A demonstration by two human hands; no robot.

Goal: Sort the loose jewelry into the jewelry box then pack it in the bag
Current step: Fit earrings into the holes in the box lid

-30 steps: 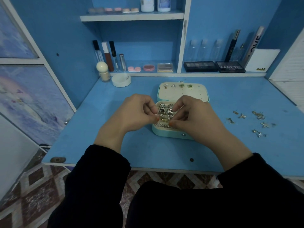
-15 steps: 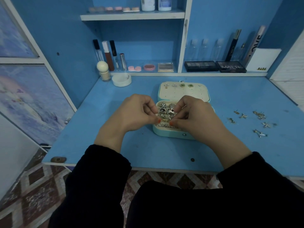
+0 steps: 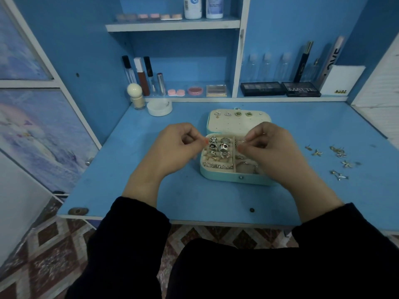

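Sleeves: dark sleeves [image 3: 133, 229] cover both forearms at the near edge of the blue surface [image 3: 121, 173].
Left hand [image 3: 172, 147]: held just above the surface at the left side of the box, fingers [image 3: 194, 137] curled, thumb and forefinger tips pressed together; I cannot tell whether anything lies between them.
Right hand [image 3: 274, 152]: over the right half of the box, thumb and forefinger pinching a small silvery piece [image 3: 239, 143], the other fingers curled in.
Jewelry box [image 3: 226, 177]: pale teal, open, in the middle of the surface between the hands; rings [image 3: 220, 147] stand in its left compartment and a chain [image 3: 218, 166] lies along the front.
Lid [image 3: 237, 124]: laid flat behind the box, a few earrings pinned along its far edge.
Loose jewelry [image 3: 336, 156]: small metal pieces scattered on the surface, well to the right of the box.
White dish [image 3: 159, 107]: at the back left of the surface.
Shelves: cosmetic tubes [image 3: 142, 76] and dark palettes [image 3: 280, 89] on the lower one, two bottles [image 3: 203, 7] above.
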